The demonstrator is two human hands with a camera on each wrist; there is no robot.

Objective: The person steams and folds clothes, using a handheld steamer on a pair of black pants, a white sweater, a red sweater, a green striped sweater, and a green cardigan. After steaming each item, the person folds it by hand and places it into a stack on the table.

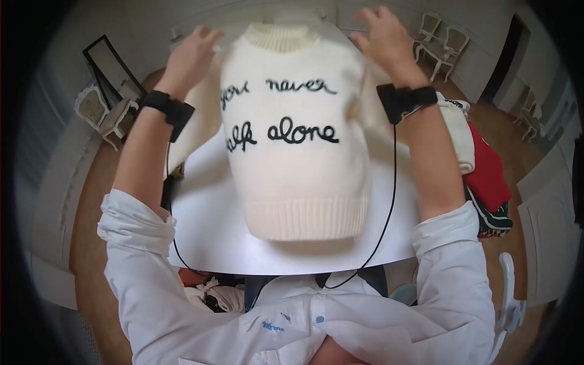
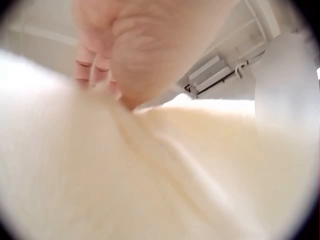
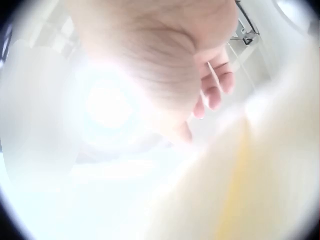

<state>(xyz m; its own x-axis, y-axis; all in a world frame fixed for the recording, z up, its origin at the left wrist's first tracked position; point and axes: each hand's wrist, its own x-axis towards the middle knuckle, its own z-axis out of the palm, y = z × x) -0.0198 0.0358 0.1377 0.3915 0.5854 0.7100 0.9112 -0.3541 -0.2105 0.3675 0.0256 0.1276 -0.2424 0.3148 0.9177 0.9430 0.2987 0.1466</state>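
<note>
Cream knitted sweater with black script lettering (image 1: 298,173) is lying between both hands, long axis running away from the person, collar far, hem near. Left hand (image 1: 193,59) is sitting closer to it, beside one shoulder; fabric is hiding its fingertips, so pinching cannot be told. Smooth white table (image 1: 204,213) is offering room on either side below the hands, its curved edge passing nearer than the hem. Right hand (image 1: 390,45) is hovering apart, fingers spread.

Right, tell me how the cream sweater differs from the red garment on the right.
The cream sweater is pale; the red garment is bright. The sweater is spread with its front showing, while the red garment lies in a pile. The sweater carries dark script; no lettering shows on the red garment's visible part. Both are clothing.
</note>
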